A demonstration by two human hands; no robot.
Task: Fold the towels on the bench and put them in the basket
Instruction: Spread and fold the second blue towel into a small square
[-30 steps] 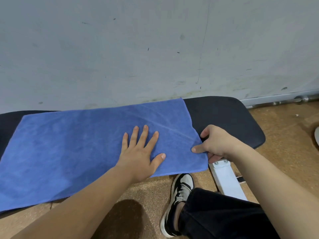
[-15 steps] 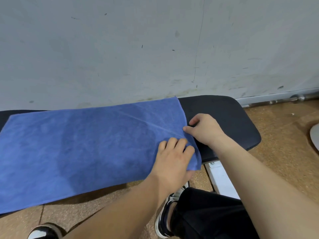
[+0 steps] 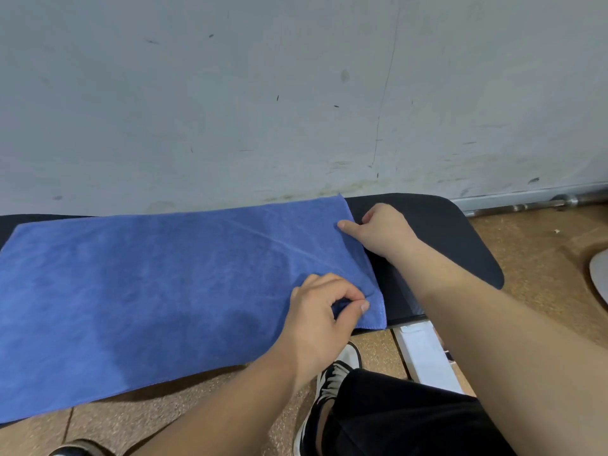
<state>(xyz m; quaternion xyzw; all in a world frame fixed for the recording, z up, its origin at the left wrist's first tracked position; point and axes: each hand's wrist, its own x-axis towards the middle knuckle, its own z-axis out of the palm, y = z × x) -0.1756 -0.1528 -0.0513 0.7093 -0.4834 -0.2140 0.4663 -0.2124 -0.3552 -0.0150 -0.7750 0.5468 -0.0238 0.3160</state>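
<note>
towel: blue, spread flat along the bench, near edge hanging over the bench's front edge
left hand: pinching the towel's near right corner, thumb and fingers closed on the cloth
right hand: gripping the towel's far right corner at the bench's back edge, fingers curled
bench right end: bare black pad
floor: brown, shoe under the bench's front edge

A gym: padded black bench, barbell bar, cork-like floor.
</note>
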